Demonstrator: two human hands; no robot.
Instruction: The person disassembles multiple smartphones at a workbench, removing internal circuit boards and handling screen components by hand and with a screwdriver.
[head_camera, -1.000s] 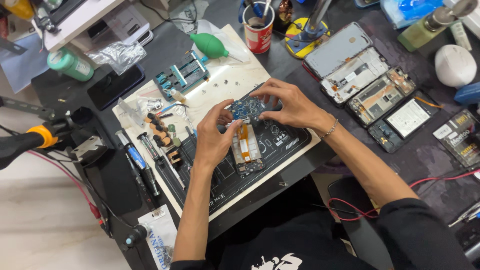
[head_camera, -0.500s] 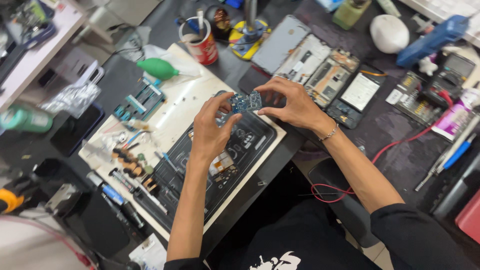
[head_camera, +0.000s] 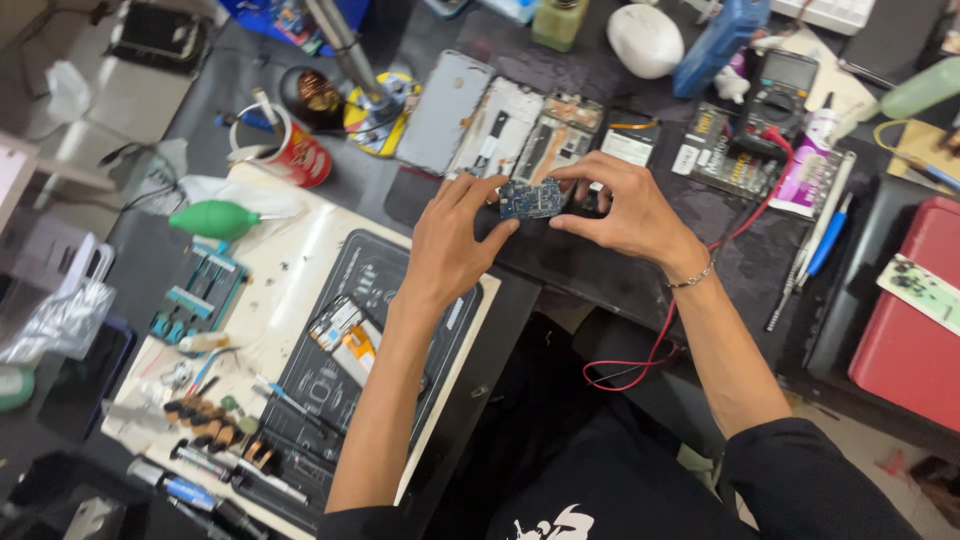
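- Packages are sitting at the edges: a clear plastic bag (head_camera: 62, 322) lying at the far left, a pink-and-white tube (head_camera: 806, 172) resting right of the hands, a red box (head_camera: 908, 310) filling the right side, and a red cup (head_camera: 290, 152) standing upper left.
- Left hand (head_camera: 452, 248) is pinching the left end of a small blue board (head_camera: 530, 199).
- Right hand (head_camera: 622, 208) is gripping the board's right end with curled fingers.
- Board is being held just above the dark surface (head_camera: 560, 262), in front of an opened phone (head_camera: 556, 140), its long axis running left to right and its face tilting up.
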